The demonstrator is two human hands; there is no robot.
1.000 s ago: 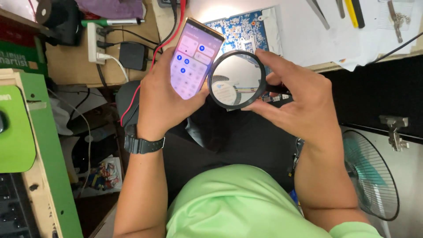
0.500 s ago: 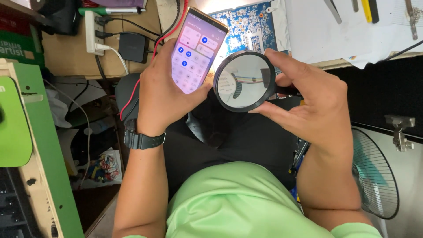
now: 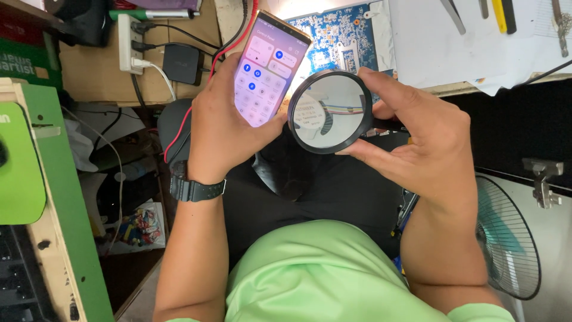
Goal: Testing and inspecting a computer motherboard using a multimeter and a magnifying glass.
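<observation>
My left hand (image 3: 223, 128) grips a smartphone (image 3: 269, 67) upright, its lit pink screen showing round and square tiles, the thumb near its right edge. My right hand (image 3: 420, 149) holds a round black-rimmed magnifying glass (image 3: 329, 112) by its rim and short handle, just right of the phone and touching its lower corner. Through the lens I see a blurred label and coloured wires. A black wristwatch (image 3: 193, 188) sits on my left wrist. Both hands hover over my lap, above my green shirt (image 3: 333, 277).
A blue circuit board (image 3: 345, 36) lies on the bench ahead, beside white paper (image 3: 476, 42) with hand tools. A power strip (image 3: 128, 42) and black adapter (image 3: 182, 62) sit at left, red and black leads (image 3: 205, 77) hanging down. A fan (image 3: 506, 238) stands at right, a green frame (image 3: 53, 197) at left.
The phone and magnifying glass have stayed together in my hands; the view shifted slightly, and the lens now shows wires and a label instead of glare.
</observation>
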